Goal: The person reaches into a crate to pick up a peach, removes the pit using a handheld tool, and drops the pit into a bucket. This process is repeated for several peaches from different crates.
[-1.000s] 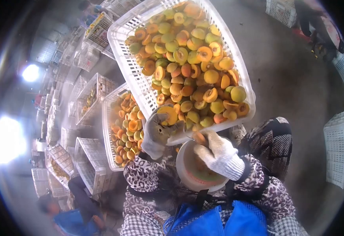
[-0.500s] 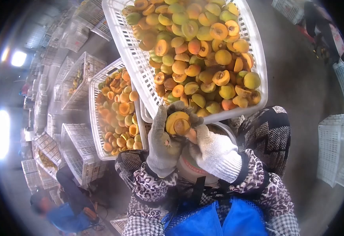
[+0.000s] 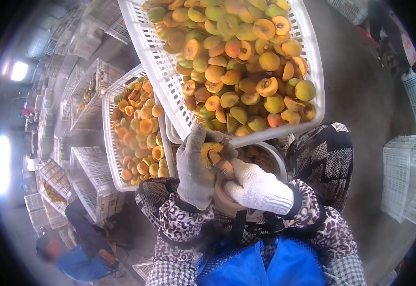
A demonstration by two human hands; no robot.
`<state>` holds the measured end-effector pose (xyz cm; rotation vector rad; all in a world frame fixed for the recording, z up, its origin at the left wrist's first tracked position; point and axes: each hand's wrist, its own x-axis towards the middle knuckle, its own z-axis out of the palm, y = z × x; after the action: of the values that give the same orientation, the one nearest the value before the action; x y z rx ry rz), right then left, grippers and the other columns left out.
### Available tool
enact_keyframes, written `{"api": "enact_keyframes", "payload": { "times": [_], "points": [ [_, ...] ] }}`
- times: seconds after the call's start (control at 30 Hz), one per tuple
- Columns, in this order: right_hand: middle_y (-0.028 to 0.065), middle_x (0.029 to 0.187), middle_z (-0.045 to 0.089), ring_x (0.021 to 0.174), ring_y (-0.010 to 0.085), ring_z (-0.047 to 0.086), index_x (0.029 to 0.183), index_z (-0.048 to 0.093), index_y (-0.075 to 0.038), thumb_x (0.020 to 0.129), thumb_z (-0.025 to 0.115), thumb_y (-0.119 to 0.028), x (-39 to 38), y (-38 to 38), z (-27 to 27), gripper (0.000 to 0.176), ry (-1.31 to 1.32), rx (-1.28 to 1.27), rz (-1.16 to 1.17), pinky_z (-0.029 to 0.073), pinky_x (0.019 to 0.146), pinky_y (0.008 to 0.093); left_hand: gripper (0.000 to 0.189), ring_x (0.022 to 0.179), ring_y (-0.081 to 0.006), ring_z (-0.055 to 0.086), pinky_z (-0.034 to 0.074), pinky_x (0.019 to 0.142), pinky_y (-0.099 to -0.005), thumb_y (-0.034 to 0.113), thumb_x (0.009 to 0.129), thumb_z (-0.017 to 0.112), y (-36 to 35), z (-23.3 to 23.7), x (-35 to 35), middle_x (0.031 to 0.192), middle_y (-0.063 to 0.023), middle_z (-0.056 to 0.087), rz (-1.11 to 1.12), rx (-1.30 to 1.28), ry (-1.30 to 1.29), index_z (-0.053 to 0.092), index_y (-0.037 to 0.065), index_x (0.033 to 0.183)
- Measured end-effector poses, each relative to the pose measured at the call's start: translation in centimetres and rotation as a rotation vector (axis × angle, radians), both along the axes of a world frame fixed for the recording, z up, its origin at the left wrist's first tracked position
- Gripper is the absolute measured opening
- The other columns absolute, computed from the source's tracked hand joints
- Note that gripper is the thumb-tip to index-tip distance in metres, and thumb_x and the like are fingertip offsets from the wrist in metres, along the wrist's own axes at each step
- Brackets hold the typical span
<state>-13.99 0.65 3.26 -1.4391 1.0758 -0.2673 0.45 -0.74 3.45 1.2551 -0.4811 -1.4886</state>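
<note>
My left hand (image 3: 193, 169), in a grey glove, is wrapped round an apricot half (image 3: 211, 153) with its cut side up. My right hand (image 3: 260, 186), in a white glove, has its fingers closed on a small tool (image 3: 227, 168) whose tip is at the fruit; its shape is mostly hidden. Beneath both hands a round bucket (image 3: 280, 169) stands between my knees, with dark orange pieces inside. Just beyond them is a white crate (image 3: 320, 86) full of apricots, many halved. A second white crate (image 3: 110, 152) at the left holds hollowed apricot halves.
Stacked white crates (image 3: 96, 178) line the left side, and more (image 3: 400, 178) stand at the right. A person in blue (image 3: 81, 262) is at the lower left. Another person (image 3: 393, 38) is at the upper right.
My right hand has shifted slightly down, and the fruit in my left hand is tilted and more covered. More of the bucket's inside shows.
</note>
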Motion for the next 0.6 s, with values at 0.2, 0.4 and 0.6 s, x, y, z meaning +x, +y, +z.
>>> {"api": "enact_keyframes", "payload": {
  "times": [0.2,0.4,0.6],
  "points": [
    [0.0170,0.078,0.062,0.073,0.0332,0.065,0.107,0.052,0.001,0.086,0.057,-0.027,0.4,0.6,-1.5,0.035,0.013,-0.044,-0.059,0.053,0.063,0.0395,0.035,0.062,-0.0202,0.061,0.052,0.057,-0.0293,0.026,0.097,0.044,-0.5,0.2,-1.7,0.073,-0.0136,0.062,0.090,-0.003,-0.118,0.060,-0.003,0.087],
    [-0.0018,0.067,0.050,0.047,0.0067,0.044,0.103,0.052,-0.005,0.087,0.058,-0.021,-1.7,-1.4,0.1,0.024,-0.443,0.657,-0.009,0.039,0.040,0.0206,0.035,0.062,-0.0199,0.060,0.051,0.059,-0.0303,0.027,0.096,0.046,-0.6,-0.3,-2.4,0.073,-0.0128,0.063,0.091,-0.071,-0.221,0.061,-0.003,0.085],
    [0.0006,0.065,0.051,0.045,0.0072,0.044,0.103,0.052,-0.004,0.086,0.061,-0.018,-2.8,-1.2,-2.4,0.024,-0.689,1.058,-0.015,0.036,0.037,0.0200,0.036,0.071,-0.0212,0.061,0.053,0.066,-0.0328,0.032,0.095,0.049,-0.2,-0.2,-1.9,0.083,-0.0139,0.063,0.008,-0.084,-0.023,0.058,-0.004,0.096]
  ]
}}
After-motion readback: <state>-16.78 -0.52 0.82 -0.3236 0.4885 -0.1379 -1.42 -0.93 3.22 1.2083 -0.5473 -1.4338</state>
